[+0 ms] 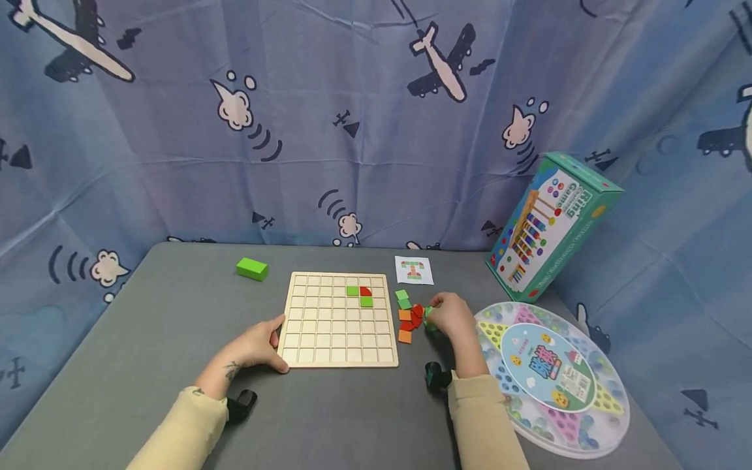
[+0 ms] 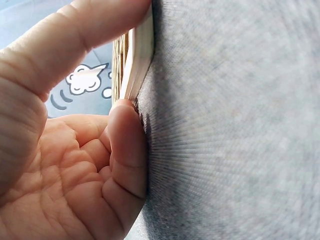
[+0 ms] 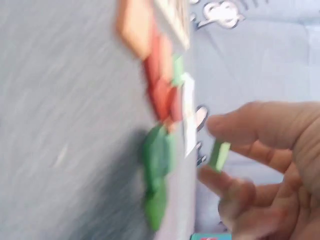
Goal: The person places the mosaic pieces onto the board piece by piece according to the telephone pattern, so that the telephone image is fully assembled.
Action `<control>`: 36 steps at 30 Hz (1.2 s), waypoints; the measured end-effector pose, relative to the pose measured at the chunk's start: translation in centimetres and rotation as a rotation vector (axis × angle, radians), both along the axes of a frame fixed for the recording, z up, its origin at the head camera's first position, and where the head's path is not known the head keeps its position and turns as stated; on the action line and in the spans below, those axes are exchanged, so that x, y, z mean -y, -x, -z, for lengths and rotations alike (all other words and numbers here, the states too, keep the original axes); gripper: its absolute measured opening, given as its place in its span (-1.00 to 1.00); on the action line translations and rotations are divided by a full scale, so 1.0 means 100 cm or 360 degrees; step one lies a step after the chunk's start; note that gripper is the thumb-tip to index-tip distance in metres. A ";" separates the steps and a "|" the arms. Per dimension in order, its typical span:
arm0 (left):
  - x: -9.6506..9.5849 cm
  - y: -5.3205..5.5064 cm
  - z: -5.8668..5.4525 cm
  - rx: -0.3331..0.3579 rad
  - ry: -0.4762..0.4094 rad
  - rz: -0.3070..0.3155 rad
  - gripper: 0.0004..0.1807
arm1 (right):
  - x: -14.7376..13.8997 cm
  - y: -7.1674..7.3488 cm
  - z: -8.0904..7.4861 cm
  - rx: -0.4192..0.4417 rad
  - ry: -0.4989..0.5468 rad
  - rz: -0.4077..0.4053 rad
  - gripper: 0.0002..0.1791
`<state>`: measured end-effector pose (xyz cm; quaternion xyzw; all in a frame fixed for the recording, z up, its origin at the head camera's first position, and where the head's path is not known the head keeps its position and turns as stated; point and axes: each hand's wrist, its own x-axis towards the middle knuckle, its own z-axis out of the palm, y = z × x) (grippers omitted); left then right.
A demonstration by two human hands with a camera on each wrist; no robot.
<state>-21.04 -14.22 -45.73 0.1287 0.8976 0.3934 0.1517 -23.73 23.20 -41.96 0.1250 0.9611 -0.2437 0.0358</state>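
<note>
In the head view my left hand (image 1: 256,346) is at the near left side of a wooden grid board (image 1: 337,337). Its thumb and curled fingers hold the board's edge, seen closely in the left wrist view. Two green square tiles (image 1: 352,291) and a red rounded tile (image 1: 365,292) sit in the grid's upper right cells. Right of the board, my right hand (image 1: 452,316) is raised above the loose tiles. It pinches a small green tile (image 3: 219,155) between thumb and finger. Below it lie green tiles (image 3: 157,155), red tiles (image 1: 412,318) and orange tiles (image 1: 405,336).
A printed pattern card (image 1: 414,270) lies behind the tiles. On the far left of the table is a bright green block (image 1: 252,269). A round game board in packaging (image 1: 608,391) lies at the right, in front of a leaning green game box (image 1: 552,225).
</note>
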 end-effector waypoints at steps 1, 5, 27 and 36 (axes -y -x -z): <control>0.000 0.000 0.000 0.0000 0.0001 -0.0002 0.22 | 0.003 0.000 -0.003 -0.0024 0.0030 -0.0010 -0.64; 0.000 0.000 0.000 0.0006 0.0001 -0.0005 0.22 | 0.019 0.004 -0.010 -0.0192 0.0240 -0.0070 -0.65; 0.000 0.001 0.002 0.0005 0.0008 -0.0016 0.22 | 0.105 0.045 0.008 -0.0479 0.1839 -0.0283 -0.70; 0.001 0.003 0.004 0.0016 -0.0012 -0.0027 0.23 | 0.121 0.059 0.023 -0.0352 0.1800 -0.0243 -0.57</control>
